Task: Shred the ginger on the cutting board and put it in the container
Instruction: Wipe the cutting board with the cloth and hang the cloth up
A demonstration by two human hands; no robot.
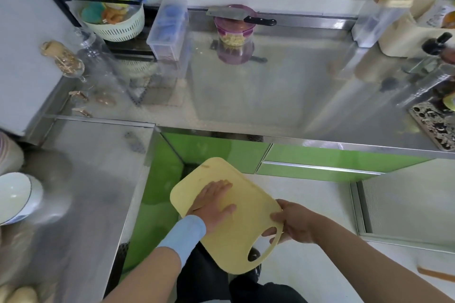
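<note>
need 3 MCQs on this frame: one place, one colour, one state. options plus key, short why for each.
1. Where does the cleaver lie?
A on the floor
B across the top of the container
C hanging on the wall

2. What colour is the cutting board?
A yellow
B green
C white

3. How does the left hand meet the board?
A curled round its handle
B clear of it
C flat on its face, fingers straight

Key:
1 B, the blade rests over the container's purple rim.
2 A, the board is plainly pale yellow.
3 C, the palm lies flat on it, while the right hand grips the edge by the handle hole.
</note>
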